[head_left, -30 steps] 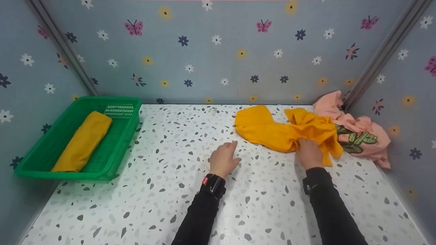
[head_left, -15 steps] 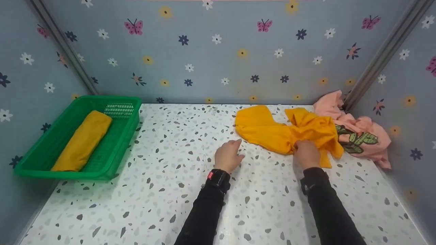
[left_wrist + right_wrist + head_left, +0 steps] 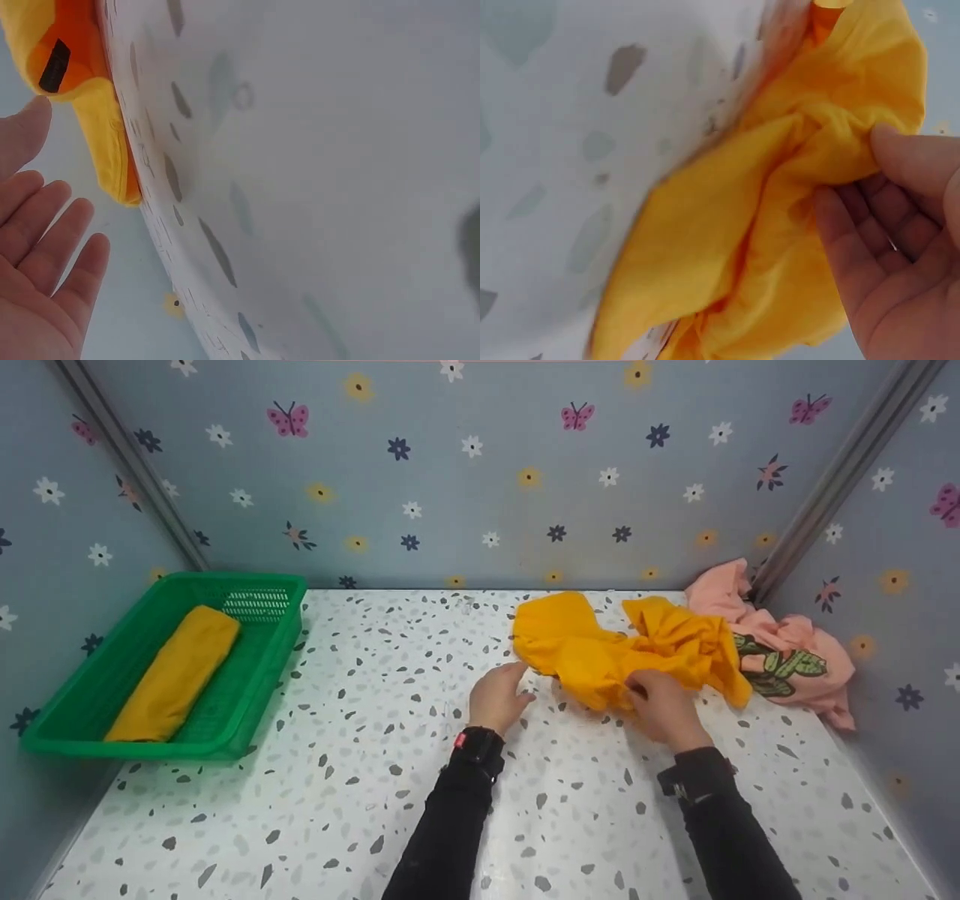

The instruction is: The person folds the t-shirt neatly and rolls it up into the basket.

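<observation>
A crumpled yellow garment (image 3: 592,667) spreads across the back right of the speckled table in the head view. My right hand (image 3: 664,705) pinches its near edge between thumb and fingers, pulling up a fold. In the right wrist view, creased cloth (image 3: 780,202) runs from those fingertips. My left hand (image 3: 496,697) holds nothing; its index finger reaches close to the garment's left edge. Seen from the left wrist, the fingers (image 3: 86,274) are extended, and a black label (image 3: 55,66) shows inside an opening of the garment.
A green plastic basket (image 3: 259,682) stands at the left with a folded yellow cloth (image 3: 176,675) in it. A bunched pink garment with green leaf print (image 3: 817,660) lies against the right corner. Flower-patterned walls (image 3: 450,472) enclose the table (image 3: 360,810) at back and sides.
My right hand has lifted the near part of the yellow garment and drawn it slightly left and toward me. My left hand has shifted a little to the right.
</observation>
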Available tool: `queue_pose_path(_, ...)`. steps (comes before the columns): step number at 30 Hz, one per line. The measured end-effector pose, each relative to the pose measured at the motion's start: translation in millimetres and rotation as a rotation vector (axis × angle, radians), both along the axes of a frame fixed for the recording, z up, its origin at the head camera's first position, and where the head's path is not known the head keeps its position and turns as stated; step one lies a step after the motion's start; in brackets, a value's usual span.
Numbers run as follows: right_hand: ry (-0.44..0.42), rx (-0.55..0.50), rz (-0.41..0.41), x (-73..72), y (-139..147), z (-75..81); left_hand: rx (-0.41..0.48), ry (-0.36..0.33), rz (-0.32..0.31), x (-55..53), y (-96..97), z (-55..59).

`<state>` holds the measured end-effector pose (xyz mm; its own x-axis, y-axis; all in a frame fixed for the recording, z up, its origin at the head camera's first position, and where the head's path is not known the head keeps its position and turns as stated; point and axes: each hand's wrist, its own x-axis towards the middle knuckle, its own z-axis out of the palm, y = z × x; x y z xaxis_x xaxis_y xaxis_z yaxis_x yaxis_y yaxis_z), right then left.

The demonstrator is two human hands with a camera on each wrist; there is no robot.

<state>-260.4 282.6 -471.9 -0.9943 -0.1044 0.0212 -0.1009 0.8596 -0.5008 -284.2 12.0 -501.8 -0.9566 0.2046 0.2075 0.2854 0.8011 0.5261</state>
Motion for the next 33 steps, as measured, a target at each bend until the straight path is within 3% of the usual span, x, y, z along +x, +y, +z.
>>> queue_pose_path(9,0.0,-0.095,0.087,9.2,-2.0,4.3,0.077,-0.043,-0.059,1.2,2.8,5.2)
queue_pose_path(13,0.042,-0.11,0.152,11.9,-5.6,5.0,0.073,0.009,-0.109,0.6,5.4,3.6)
queue_pose_path(17,0.022,-0.124,0.171,13.1,-9.6,6.5,0.045,0.084,-0.171,-0.7,6.6,1.3)
queue_pose_path(25,-0.024,-0.115,0.178,11.6,-16.3,7.2,0.058,0.087,-0.259,1.9,7.3,0.5)
queue_pose_path(28,-0.039,-0.126,0.187,10.9,-18.0,6.1,0.051,0.116,-0.258,3.3,8.2,-0.1)
queue_pose_path(33,-0.055,-0.141,0.2,11.4,-19.5,4.8,0.035,0.143,-0.196,5.1,7.9,-0.9)
